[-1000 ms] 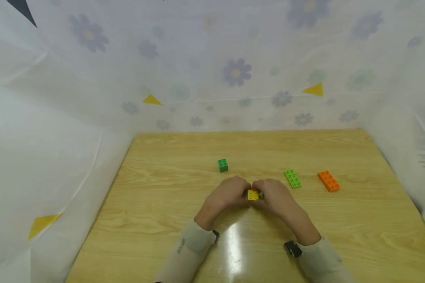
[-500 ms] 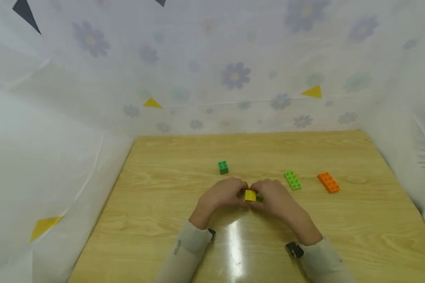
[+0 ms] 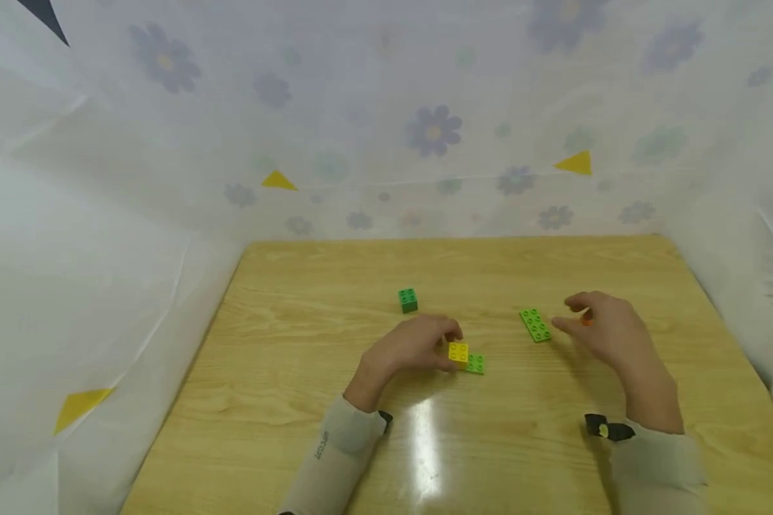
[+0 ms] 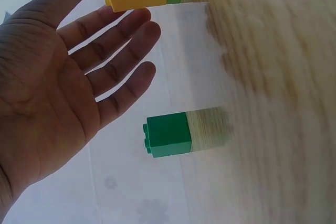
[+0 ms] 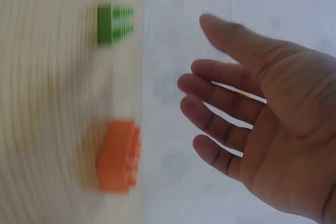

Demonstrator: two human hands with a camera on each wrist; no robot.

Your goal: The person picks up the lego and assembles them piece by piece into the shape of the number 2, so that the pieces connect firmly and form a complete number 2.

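Observation:
In the head view a yellow brick (image 3: 458, 352) is stacked on the left end of a light green flat brick (image 3: 475, 364) on the table. My left hand (image 3: 412, 345) is beside it, thumb at its near side; the left wrist view shows the fingers loosely extended, the index tip partly hidden behind the yellow brick. My right hand (image 3: 612, 336) hovers over an orange brick (image 5: 118, 156), fingers apart and holding nothing. The hand mostly hides that brick in the head view. A second light green flat brick (image 3: 535, 325) lies left of the right hand.
A dark green brick (image 3: 408, 300) stands on the wooden table (image 3: 322, 286), beyond the left hand. White flower-patterned sheeting (image 3: 335, 129) rises behind the table and along both sides. Yellow triangles mark the sheeting.
My right hand has left the yellow and green stack and moved right, over the orange brick. The left hand has stayed beside the stack, whose green part now shows more.

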